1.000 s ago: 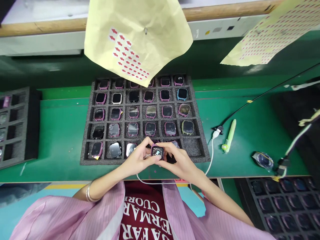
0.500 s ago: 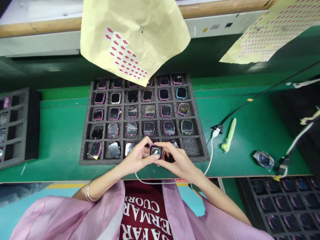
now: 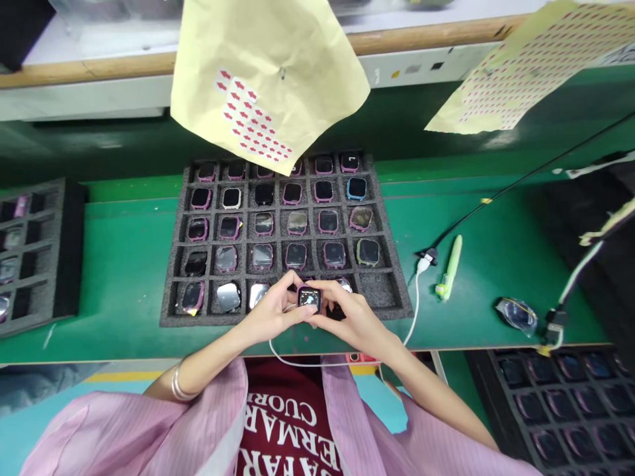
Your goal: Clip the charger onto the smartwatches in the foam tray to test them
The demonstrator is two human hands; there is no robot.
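Observation:
Between both hands I hold a small smartwatch [image 3: 309, 299] with a purple case and a lit screen, over the front edge of a grey foam tray [image 3: 288, 318]. My left hand [image 3: 274, 309] grips its left side, the thumb on the lower part of the screen. Fingers of my right hand [image 3: 351, 313] close on its right side. A white cable [image 3: 317, 363] loops below my hands and runs right to a plug [image 3: 424, 261]. Many watch cases lie in the tray's compartments, among them a blue one [image 3: 356, 188] and a green one [image 3: 368, 252].
A green pen [image 3: 451, 268] and a plastic-wrapped coil [image 3: 516, 315] lie on the green table [image 3: 124, 264] at the right. Another foam tray [image 3: 64, 251] stands at the left, one more [image 3: 501, 396] at lower right. Yellow sticker sheets [image 3: 268, 59] hang above.
The view has shifted slightly, so the surroundings sit a little differently in the picture. My hands still hold the watch in nearly the same pose.

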